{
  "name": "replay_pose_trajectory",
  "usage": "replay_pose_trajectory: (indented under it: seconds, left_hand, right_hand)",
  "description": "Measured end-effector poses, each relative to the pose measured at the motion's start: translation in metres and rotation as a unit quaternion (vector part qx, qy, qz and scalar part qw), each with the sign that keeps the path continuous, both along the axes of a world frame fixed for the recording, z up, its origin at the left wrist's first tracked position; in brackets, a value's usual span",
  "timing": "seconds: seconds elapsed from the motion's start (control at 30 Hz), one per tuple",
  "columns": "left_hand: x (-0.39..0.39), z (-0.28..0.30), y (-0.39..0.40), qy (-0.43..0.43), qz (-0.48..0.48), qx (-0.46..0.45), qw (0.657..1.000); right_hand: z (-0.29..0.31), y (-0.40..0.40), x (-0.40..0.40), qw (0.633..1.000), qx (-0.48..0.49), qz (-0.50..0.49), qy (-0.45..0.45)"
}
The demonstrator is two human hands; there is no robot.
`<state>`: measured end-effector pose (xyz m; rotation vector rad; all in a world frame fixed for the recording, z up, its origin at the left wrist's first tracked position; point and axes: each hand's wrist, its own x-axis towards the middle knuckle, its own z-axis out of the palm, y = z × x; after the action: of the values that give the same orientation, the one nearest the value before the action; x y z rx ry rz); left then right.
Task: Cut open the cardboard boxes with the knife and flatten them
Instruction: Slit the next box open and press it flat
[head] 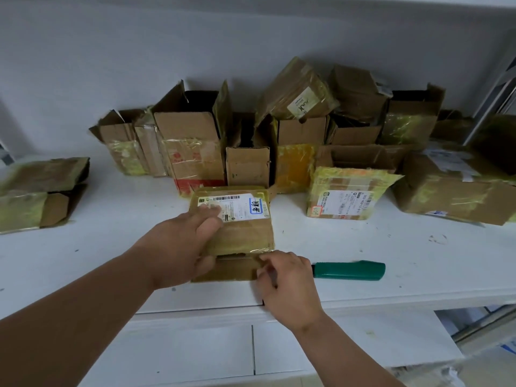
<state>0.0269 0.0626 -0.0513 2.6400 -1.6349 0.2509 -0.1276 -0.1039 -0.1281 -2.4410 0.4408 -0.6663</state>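
We reach both bare arms forward from the near edge. Our left arm stretches in from the near left, long and straight, toward the middle. Our left hand (178,247) lies palm down, fingers extended to the far right, thumb (206,263) curled under at the near side. Our right arm comes in from the near right, wrist bent. Our right hand (287,280) sits nearer than the left, just to its right, back up, fingers (268,261) curled and pinching toward the left.
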Motion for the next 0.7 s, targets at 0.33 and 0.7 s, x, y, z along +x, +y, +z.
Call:
replay_pose_trajectory:
  seconds: [0.33,0.7]
  left_hand:
    - [0.002,0.021,-0.013,0.224,0.17,-0.176,0.943]
    - [-0.018,0.005,-0.019,0.118,0.249,-0.216,0.937]
  right_hand:
    - [0.039,0.006,0.037,0.987,0.09,-0.132,0.018]
    - [0.028,-0.007,0.018,0.971,0.229,-0.051,-0.049]
